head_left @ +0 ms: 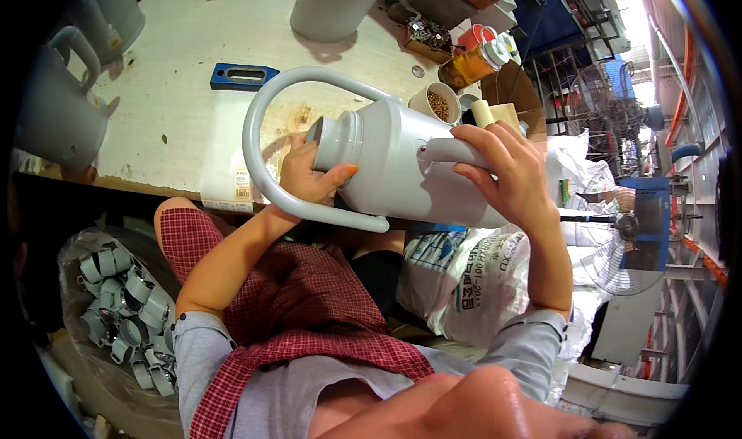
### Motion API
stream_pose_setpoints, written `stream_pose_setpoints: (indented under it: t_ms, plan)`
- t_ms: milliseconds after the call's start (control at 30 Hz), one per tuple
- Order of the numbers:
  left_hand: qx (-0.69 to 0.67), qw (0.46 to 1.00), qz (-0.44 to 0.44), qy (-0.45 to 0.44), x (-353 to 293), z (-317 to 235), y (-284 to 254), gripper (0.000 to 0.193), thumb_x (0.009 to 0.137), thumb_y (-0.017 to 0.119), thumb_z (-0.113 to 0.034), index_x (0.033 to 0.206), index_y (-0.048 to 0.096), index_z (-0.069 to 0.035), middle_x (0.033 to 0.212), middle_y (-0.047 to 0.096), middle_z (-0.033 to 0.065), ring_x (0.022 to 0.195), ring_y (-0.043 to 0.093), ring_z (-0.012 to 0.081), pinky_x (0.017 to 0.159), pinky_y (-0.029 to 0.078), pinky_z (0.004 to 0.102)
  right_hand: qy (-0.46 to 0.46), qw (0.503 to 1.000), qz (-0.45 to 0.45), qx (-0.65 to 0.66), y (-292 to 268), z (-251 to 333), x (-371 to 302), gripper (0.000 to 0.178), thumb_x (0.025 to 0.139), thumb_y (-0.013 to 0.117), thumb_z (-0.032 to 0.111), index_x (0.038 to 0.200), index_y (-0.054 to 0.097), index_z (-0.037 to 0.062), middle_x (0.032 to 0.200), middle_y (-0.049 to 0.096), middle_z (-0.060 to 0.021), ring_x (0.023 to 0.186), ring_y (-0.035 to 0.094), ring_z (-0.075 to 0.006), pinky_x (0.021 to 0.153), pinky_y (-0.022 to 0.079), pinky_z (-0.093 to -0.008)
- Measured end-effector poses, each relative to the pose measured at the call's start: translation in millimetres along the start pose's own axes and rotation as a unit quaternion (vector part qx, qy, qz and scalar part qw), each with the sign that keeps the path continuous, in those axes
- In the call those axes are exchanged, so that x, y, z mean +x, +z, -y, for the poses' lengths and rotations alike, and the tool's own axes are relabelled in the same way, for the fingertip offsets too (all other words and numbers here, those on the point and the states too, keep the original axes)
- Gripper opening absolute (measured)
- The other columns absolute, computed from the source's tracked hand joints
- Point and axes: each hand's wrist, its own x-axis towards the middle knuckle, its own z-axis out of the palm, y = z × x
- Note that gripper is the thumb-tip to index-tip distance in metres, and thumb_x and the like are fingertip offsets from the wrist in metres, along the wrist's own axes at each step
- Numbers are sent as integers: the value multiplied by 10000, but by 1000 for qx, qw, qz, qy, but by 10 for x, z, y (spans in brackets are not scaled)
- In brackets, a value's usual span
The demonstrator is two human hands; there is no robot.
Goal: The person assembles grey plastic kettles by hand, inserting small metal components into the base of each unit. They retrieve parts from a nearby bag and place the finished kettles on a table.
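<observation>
A large pale-grey jug (394, 157), shaped like a milk can, lies on its side in front of me, its neck pointing left. A thick loop handle (257, 141) curves out past the neck, and my left forearm passes under it. My left hand (308, 175) closes round the jug's neck, thumb along the near side. A short grey side handle (452, 152) sits on the upper side of the body. My right hand (506, 165) is curled over the right end of this handle, fingertips on it. The jug's base is partly hidden behind my right hand.
Other grey jugs (58, 122) stand on the table (193, 22) at the left. A blue tool (243, 76), a cup of small brass-coloured parts (435, 103) and a jar of amber liquid (471, 62) lie beyond. A bag of grey rings (127, 307) is lower left; white sacks (479, 284) lie right.
</observation>
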Motion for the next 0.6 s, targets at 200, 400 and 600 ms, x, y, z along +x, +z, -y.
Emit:
stream_pose_setpoints:
  t_ms: [200,400,600]
  plan:
    - [48,998,47,10,6,64,-43,360,848,710,-330,1038,719,-25,1107,686,133,1117,545,301,1021,374,428,21,999,46,15,-21,19,109,354,806,752,253,1106,614,124,855,629,-65,794,624,-283,672,489,-388]
    - [99,992,85,-6,25,38,-93,380,837,733,-326,1066,706,-23,1111,662,141,1090,565,293,999,403,416,43,993,100,40,4,-34,142,327,851,721,269,1117,606,117,921,661,-99,843,649,-313,691,504,-413]
    - [98,995,32,9,-3,61,-4,403,783,777,-300,1081,711,-37,1107,655,151,1048,562,306,955,442,404,50,991,113,53,-35,-49,157,325,849,720,277,1099,598,110,954,674,-118,860,649,-346,714,515,-435]
